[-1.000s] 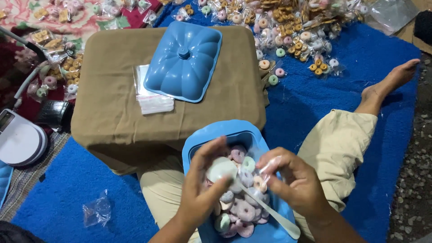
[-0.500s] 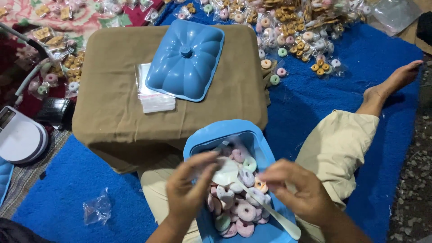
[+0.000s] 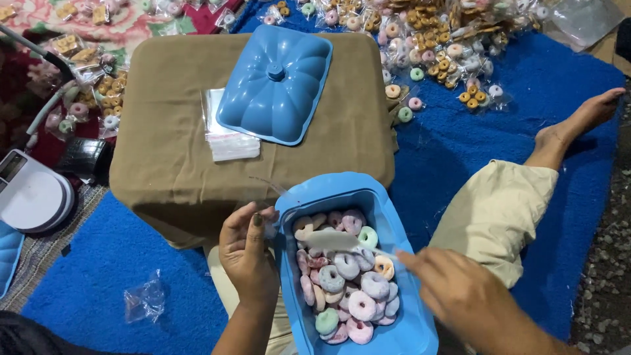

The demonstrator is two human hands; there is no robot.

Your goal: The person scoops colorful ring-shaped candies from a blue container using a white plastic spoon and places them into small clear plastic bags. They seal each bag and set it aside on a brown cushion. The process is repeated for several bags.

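Blue tub (image 3: 401, 329) of ring sweets (image 3: 348, 279) could tip off the lap: left hand (image 3: 248, 260), fingers curled, only steadies its rim while right hand (image 3: 460, 296) pinches a spoon (image 3: 335, 240) above the sweets.

A blue rectangular tub (image 3: 394, 217) – lid off – sits on the lap, holding pastel ring-shaped sweets (image 3: 348, 289).

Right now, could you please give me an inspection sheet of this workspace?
Surface: brown cloth-covered table, on a blue rug.
Job's things: blue container of pastel ring-shaped treats; white spoon over them.
Clutter: blue lid, stack of clear bags, bagged treats.
Hands: left hand at the container's rim; right hand blurred, on the spoon handle.
Cables: nothing seen.
Surroundings: white scale, the person's outstretched leg.
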